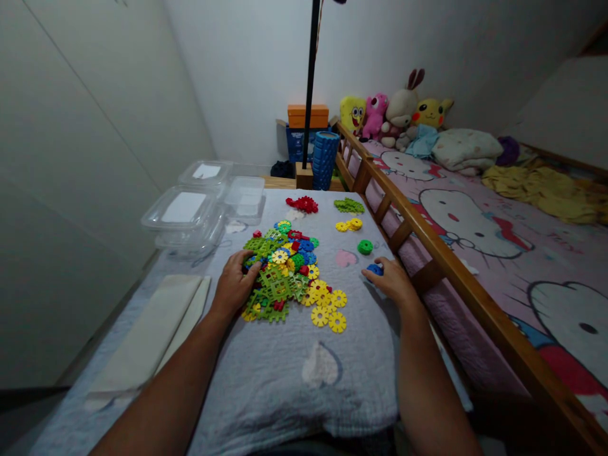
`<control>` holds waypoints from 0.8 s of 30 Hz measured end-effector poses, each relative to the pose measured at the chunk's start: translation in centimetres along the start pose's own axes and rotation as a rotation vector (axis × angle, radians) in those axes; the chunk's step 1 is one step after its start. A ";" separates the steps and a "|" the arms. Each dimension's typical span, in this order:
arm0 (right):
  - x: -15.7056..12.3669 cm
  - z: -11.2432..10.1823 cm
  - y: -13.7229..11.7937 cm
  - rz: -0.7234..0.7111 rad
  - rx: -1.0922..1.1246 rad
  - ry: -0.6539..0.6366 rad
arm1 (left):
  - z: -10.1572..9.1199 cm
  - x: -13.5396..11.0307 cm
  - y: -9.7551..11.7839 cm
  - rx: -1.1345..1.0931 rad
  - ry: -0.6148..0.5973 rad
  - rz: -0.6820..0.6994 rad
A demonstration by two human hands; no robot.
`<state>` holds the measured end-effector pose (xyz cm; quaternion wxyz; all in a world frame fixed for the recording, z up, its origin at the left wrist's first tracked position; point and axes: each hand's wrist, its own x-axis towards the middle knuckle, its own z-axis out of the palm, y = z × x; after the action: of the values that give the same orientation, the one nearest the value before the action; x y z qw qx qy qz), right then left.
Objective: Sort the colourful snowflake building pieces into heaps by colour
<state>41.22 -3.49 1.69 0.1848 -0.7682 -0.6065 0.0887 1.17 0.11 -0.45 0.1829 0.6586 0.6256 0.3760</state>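
A mixed heap of plastic building pieces, notched discs and square lattice plates in green, yellow, blue and red, lies mid-table. At the heap's left edge rests my left hand, thumb and fingers apart and touching the pieces; its fingertips are partly hidden among them. My right hand is at the table's right side, thumb and fingers around blue notched discs close to the cloth. Just beyond it sits a small green disc pile. Farther back are yellow discs, green lattice plates and red pieces.
Clear plastic boxes stand at the back left, with folded cream cloth nearer. A wooden bed rail borders the table's right side. Behind the table are a black pole on a wooden base and a blue roller.
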 end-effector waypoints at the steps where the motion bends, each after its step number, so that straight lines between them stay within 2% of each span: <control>1: 0.0 0.0 -0.2 0.003 -0.021 -0.008 | 0.0 0.0 0.0 0.003 -0.001 0.000; 15: -0.5 0.0 -0.9 -0.080 -0.063 -0.086 | -0.1 0.1 0.0 0.018 -0.012 0.004; 18: -0.8 -0.6 -1.1 -0.076 -0.091 -0.088 | 0.0 0.1 -0.1 0.012 -0.017 0.008; 22: -1.2 -2.2 -2.4 -0.035 -0.110 -0.014 | 0.0 0.1 -0.1 0.016 -0.017 0.007; 24: -1.5 -2.6 -3.5 -0.099 -0.070 -0.034 | 0.0 0.1 -0.1 0.018 -0.016 0.007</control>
<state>38.64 -4.67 5.32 0.1519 -0.7416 -0.6495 0.0712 1.13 0.20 -0.49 0.1808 0.6653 0.6253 0.3656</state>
